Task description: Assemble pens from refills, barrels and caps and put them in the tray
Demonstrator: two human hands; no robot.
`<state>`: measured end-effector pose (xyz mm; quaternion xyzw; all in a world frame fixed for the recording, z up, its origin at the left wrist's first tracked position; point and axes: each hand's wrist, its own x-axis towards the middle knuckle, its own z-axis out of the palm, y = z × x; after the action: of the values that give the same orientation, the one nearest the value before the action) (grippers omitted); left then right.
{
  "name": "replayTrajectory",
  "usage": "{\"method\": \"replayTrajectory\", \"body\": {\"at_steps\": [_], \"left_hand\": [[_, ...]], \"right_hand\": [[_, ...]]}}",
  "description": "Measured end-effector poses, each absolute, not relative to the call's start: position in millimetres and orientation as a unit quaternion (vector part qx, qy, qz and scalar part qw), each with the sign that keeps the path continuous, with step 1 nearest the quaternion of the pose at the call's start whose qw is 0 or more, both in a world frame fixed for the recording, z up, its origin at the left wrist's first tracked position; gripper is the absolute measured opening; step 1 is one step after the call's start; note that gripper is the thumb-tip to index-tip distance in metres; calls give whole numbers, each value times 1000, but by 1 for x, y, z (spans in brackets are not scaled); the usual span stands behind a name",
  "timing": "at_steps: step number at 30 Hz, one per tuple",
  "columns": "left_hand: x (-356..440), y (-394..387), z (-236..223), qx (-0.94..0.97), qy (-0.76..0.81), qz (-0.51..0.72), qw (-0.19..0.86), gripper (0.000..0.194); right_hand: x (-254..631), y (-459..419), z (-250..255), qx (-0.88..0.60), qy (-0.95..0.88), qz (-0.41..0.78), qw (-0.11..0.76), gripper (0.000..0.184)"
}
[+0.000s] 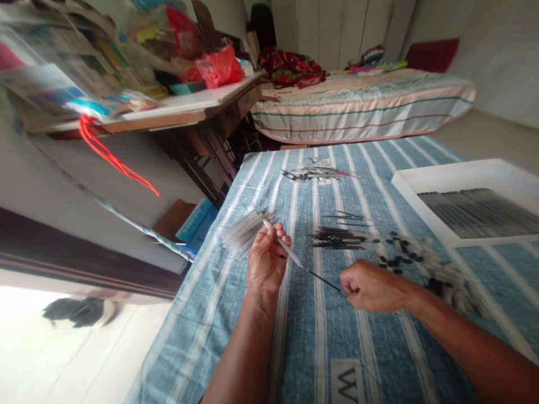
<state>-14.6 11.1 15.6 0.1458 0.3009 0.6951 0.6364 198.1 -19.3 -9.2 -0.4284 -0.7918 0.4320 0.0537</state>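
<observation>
My left hand [267, 255] is closed around a pale pen barrel [291, 251], its white tip sticking up past the thumb. A thin black pen refill [320, 279] runs from the barrel's lower end to my right hand [374, 286], whose fingers pinch its far end. Behind my left hand lies a pile of clear, pale tubes [242, 231]. Beyond my right hand is a bundle of dark refills [339, 238], with a few loose ones above it. Small black caps [398, 252] and whitish pieces [448, 275] are scattered to the right, partly hidden behind my right forearm.
A white tray [455, 242] holding rows of dark, slender pens stands at the right on the striped blue cloth [295, 348]. Mixed thin parts [318, 171] lie at the far end. A cluttered desk [181, 115] is at left; a bed [362, 106] stands behind.
</observation>
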Motion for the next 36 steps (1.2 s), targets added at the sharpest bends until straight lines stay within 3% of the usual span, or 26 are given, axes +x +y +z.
{"method": "replayTrajectory", "body": {"at_steps": [17,24,36], "left_hand": [[-8,9,14,186,323,693,617,8],[-14,12,15,136,332,714,602,10],[-18,15,21,68,352,726,587,19]], "right_hand": [[202,-15,-7,-413,-774,473,81,5],[208,-13,-1,-428,-756,476,135,11],[192,-24,-2,-427,-727,517,143,11]]}}
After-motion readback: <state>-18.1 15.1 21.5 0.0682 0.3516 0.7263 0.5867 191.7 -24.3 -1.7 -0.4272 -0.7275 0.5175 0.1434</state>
